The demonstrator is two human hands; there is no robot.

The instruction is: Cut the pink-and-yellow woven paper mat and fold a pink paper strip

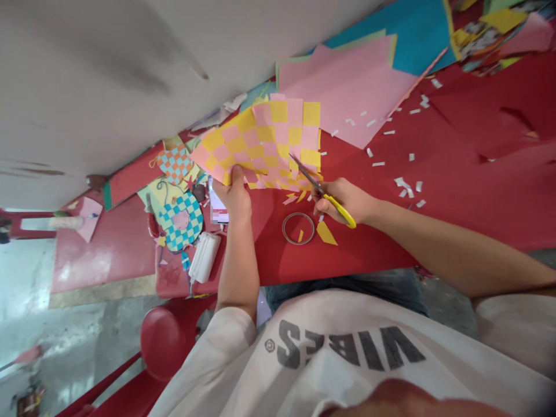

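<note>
A pink and yellow woven paper mat [264, 142] lies on the red table [456, 191]. My left hand [237, 194] pinches its near left edge, fingers closed on the paper. My right hand [345, 200] grips yellow-handled scissors [319, 188], whose blades point up into the mat's lower right part. Small yellow and pink offcuts [325, 231] lie just below the mat.
A tape ring [298, 228] sits between my hands. Pink [347, 87] and blue paper sheets [403, 29] lie beyond the mat, with white scraps [408, 185] to the right. Woven teal [180, 214] and orange [176, 162] pieces and a white roll [204, 256] lie at left.
</note>
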